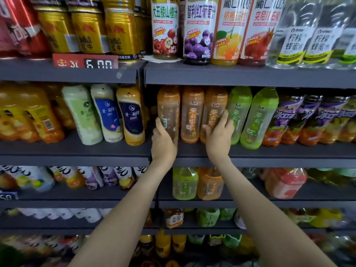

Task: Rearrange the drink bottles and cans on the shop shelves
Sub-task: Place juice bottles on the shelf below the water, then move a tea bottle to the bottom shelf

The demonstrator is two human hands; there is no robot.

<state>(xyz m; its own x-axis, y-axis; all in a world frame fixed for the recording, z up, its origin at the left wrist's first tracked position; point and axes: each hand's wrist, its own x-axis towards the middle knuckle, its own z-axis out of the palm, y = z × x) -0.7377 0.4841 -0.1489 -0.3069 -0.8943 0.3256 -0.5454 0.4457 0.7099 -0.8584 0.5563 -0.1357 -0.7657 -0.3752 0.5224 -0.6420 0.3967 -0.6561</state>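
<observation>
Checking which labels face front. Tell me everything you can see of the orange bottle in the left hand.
The orange bottle is clear plastic with an orange wrap, upright, at the left end of three alike on the shelf. It is turned: a barcode patch shows at its left, the writing only at its right edge. The left hand grips its lower part, hiding the base. The shelf above hides its cap.

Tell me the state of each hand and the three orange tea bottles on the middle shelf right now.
left hand: gripping left orange bottle.
right hand: gripping right orange bottle.
left orange bottle: held, barcode side out.
middle orange bottle: upright, label out.
right orange bottle: held, label out.
</observation>
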